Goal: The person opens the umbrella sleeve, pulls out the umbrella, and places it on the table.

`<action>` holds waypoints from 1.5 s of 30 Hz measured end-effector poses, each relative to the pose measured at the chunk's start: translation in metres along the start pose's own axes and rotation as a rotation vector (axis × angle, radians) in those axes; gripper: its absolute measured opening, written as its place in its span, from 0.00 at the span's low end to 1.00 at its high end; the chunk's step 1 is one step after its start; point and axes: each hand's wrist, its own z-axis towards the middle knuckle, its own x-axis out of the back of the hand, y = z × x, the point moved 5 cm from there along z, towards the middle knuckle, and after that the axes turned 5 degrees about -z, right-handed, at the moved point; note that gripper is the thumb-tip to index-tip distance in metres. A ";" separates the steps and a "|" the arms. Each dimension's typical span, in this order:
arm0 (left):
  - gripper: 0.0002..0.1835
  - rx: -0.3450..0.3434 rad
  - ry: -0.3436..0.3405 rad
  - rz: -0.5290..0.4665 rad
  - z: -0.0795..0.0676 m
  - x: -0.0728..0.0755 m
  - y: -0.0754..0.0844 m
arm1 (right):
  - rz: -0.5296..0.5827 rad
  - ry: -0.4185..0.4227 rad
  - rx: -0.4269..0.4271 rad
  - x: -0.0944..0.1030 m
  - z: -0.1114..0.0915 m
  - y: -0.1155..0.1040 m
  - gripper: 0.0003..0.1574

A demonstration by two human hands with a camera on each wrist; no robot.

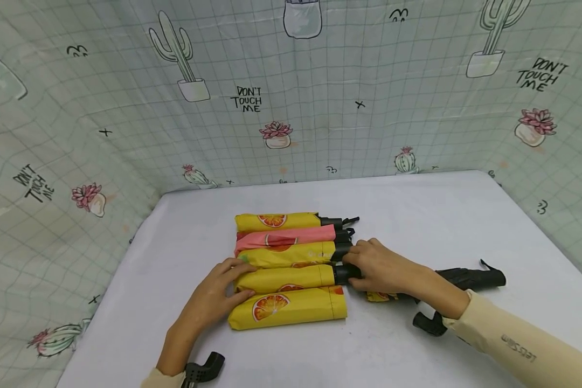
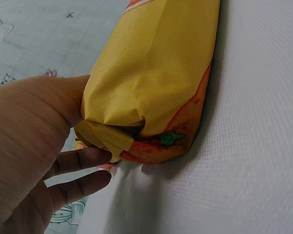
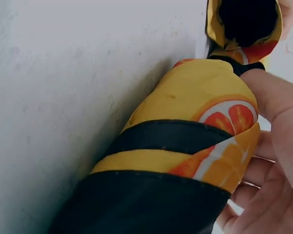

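Folded umbrellas in fruit-print sleeves lie side by side in a row. My left hand (image 1: 218,291) is at the left end of the second-nearest one, a yellow umbrella (image 1: 286,278), its thumb and fingers on either side. At the other end, my right hand (image 1: 380,265) holds that umbrella's black handle (image 1: 343,274) between thumb and fingers. Nearest me lies a yellow sleeve (image 1: 310,310) with orange slices; its open end (image 3: 248,22) looks dark inside. Beyond are another yellow umbrella (image 1: 291,253), a pink one (image 1: 296,236) and a farther yellow one (image 1: 296,221).
A black umbrella (image 1: 475,278) with a yellow orange-print part (image 3: 185,97) lies on the right, partly hidden under my right forearm. The white table (image 1: 184,226) meets a cactus-print cloth (image 1: 320,97) at the back and sides. Black wrist mounts (image 1: 206,369) sit on both arms.
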 end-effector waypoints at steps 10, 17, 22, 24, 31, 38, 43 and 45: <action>0.24 0.002 -0.003 -0.044 0.002 -0.001 -0.001 | -0.028 0.036 0.042 0.010 -0.003 0.002 0.20; 0.24 0.021 -0.020 -0.050 0.002 -0.003 -0.001 | -0.038 0.036 0.064 0.015 -0.003 0.007 0.21; 0.25 0.006 -0.013 -0.034 0.002 -0.002 -0.001 | -0.026 0.029 0.063 0.015 -0.003 0.010 0.21; 0.25 0.000 -0.011 -0.029 0.002 -0.001 -0.001 | -0.026 0.031 0.066 0.015 -0.003 0.010 0.21; 0.25 -0.010 -0.008 -0.020 0.001 0.000 0.000 | -0.020 0.033 0.083 0.015 -0.003 0.010 0.21; 0.25 -0.024 -0.011 -0.054 0.001 0.000 -0.002 | -0.005 0.027 0.086 0.016 -0.002 0.011 0.21; 0.26 -0.041 0.011 -0.065 0.000 0.003 -0.004 | 0.004 0.015 0.082 0.016 -0.001 0.011 0.21; 0.27 -0.030 0.012 -0.067 -0.001 0.003 -0.005 | 0.006 0.013 0.083 0.016 0.000 0.012 0.21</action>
